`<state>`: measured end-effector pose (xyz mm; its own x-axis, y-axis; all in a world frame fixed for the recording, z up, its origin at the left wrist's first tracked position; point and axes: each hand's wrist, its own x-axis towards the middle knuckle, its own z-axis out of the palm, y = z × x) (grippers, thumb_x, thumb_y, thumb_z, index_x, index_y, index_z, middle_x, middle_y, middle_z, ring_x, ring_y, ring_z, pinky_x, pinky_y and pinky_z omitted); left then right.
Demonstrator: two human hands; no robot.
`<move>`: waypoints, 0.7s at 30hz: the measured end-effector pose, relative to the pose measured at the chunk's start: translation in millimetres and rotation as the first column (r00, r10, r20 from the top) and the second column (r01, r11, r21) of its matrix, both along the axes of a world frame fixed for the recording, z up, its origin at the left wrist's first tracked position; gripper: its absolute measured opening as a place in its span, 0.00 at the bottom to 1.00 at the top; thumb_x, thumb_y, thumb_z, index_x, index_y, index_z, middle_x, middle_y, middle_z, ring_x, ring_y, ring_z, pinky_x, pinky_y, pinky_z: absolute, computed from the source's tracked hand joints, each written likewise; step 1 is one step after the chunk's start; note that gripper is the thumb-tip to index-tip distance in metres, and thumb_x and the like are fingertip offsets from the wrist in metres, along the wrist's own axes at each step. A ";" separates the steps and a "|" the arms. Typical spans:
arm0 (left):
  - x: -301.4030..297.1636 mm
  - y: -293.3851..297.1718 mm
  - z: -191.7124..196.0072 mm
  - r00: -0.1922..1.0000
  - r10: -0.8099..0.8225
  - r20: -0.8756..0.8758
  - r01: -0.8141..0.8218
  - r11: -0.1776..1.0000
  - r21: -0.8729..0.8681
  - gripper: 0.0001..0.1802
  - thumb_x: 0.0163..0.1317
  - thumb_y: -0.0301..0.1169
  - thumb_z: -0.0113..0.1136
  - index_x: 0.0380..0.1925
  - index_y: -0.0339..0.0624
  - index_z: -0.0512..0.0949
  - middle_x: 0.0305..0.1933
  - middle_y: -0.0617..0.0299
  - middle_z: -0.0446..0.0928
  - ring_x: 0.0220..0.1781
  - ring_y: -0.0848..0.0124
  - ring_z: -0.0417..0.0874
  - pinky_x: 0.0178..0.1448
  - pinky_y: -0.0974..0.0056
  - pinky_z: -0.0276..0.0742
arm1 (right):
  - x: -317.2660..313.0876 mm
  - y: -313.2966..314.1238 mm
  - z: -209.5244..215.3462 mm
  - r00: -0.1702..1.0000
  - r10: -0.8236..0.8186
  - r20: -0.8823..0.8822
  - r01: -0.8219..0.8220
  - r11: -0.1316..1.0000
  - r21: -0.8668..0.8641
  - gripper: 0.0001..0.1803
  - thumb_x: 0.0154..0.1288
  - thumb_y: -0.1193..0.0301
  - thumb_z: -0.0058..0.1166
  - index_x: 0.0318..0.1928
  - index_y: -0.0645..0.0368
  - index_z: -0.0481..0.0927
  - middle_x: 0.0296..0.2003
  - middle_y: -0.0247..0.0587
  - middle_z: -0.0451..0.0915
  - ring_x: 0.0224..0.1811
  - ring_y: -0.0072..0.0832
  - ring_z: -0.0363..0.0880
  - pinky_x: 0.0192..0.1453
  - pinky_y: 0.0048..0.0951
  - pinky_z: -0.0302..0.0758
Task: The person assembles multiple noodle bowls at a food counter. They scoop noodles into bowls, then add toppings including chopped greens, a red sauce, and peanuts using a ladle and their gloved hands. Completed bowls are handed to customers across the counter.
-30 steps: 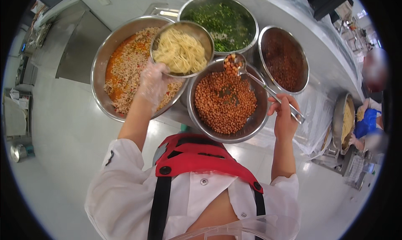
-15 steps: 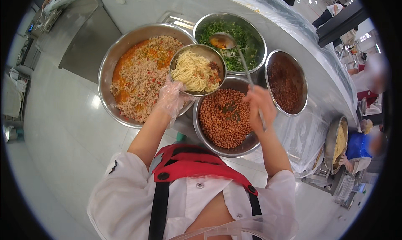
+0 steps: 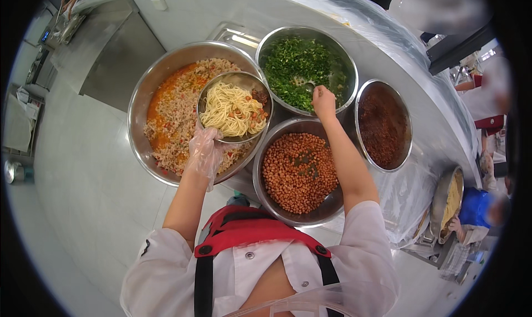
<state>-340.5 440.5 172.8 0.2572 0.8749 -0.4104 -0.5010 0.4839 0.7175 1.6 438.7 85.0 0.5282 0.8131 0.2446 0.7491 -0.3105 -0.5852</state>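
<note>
My left hand, in a clear plastic glove, grips a small metal bowl by its near edge. The bowl holds pale noodles, some beans and a dab of dark red paste, and hangs over the right part of a big pan of minced meat in orange oil. Bare, my right hand is closed on a metal spoon whose end sits among chopped greens in a steel bowl. Most of the spoon is hidden by the hand and greens.
Below my right forearm stands a bowl of reddish-brown beans. A bowl of dark red paste is to the right. Plastic sheeting covers the surface there. At far right, a person's gloved hand touches a noodle pan.
My right hand has moved forward and left from above the beans to the greens bowl, lowering the spoon end into the greens. My left hand and the noodle bowl have shifted left.
</note>
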 end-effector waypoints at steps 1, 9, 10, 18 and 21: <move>-1.3 0.4 -1.7 1.000 0.003 -0.018 -0.003 1.000 0.000 0.42 0.40 0.14 0.37 0.63 0.43 0.51 0.55 0.44 0.68 0.46 0.50 0.79 0.34 0.49 0.86 | -4.4 3.7 4.9 0.980 -0.028 -0.197 0.024 0.999 -0.023 0.12 0.63 0.68 0.47 0.35 0.65 0.78 0.23 0.49 0.79 0.27 0.38 0.80 0.37 0.34 0.75; 11.2 -2.7 13.3 0.999 -0.037 0.026 0.036 0.999 0.032 0.43 0.41 0.16 0.39 0.64 0.45 0.48 0.56 0.45 0.68 0.47 0.51 0.79 0.34 0.51 0.86 | 6.5 0.8 43.8 0.816 -0.034 -0.578 0.157 0.974 0.165 0.14 0.62 0.68 0.46 0.34 0.69 0.76 0.16 0.42 0.78 0.24 0.27 0.79 0.33 0.27 0.74; 9.6 0.1 5.1 0.998 -0.049 0.030 0.048 0.999 0.016 0.44 0.41 0.16 0.40 0.65 0.49 0.47 0.57 0.45 0.67 0.47 0.50 0.78 0.38 0.47 0.85 | 10.2 -2.0 49.4 0.804 0.029 -0.594 0.138 0.963 0.233 0.13 0.62 0.69 0.46 0.35 0.69 0.76 0.17 0.42 0.78 0.24 0.27 0.79 0.33 0.27 0.74; 6.3 -3.7 -0.5 0.998 0.010 0.066 -0.005 0.997 -0.073 0.43 0.44 0.17 0.46 0.64 0.49 0.47 0.52 0.50 0.69 0.44 0.53 0.79 0.37 0.49 0.84 | -86.8 -86.0 143.8 0.800 0.419 -0.429 -0.195 0.858 0.475 0.10 0.68 0.74 0.41 0.38 0.67 0.74 0.31 0.42 0.79 0.23 0.21 0.77 0.37 0.27 0.74; -7.2 -8.3 5.8 0.996 0.013 0.089 -0.005 0.996 -0.084 0.43 0.44 0.17 0.46 0.64 0.50 0.47 0.51 0.50 0.69 0.44 0.54 0.79 0.35 0.50 0.84 | -123.9 -102.7 137.4 0.580 0.655 0.483 -0.808 0.537 0.242 0.13 0.47 0.82 0.56 0.38 0.63 0.79 0.40 0.50 0.76 0.32 0.35 0.75 0.35 0.29 0.72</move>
